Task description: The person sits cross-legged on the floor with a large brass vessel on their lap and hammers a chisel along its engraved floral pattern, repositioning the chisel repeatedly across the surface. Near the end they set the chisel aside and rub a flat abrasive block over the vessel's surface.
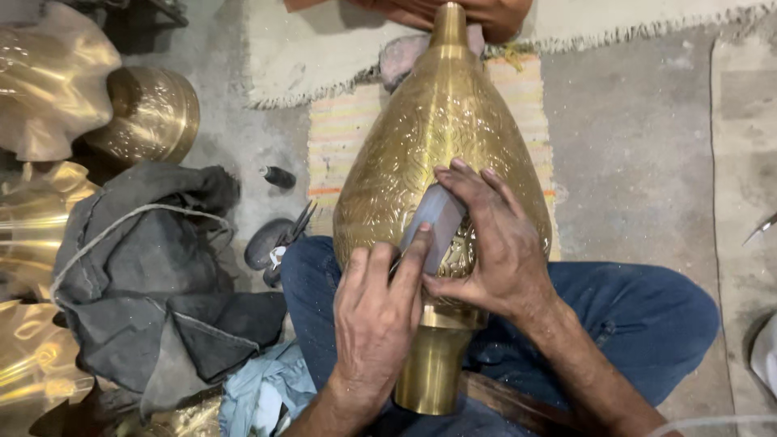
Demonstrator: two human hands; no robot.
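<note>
On my lap: both hands, left (376, 303) and right (494, 243), grip a grey block (435, 222) against the vase (429, 137); cloth (154, 275) crowds left, bare floor (639, 146) right.

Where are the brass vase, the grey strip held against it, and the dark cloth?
brass vase (421, 137), head view, on its engraved upper body.
grey strip (437, 222), head view, on its middle, between both hands.
dark cloth (154, 283), head view, on its crumpled centre at left.
</note>
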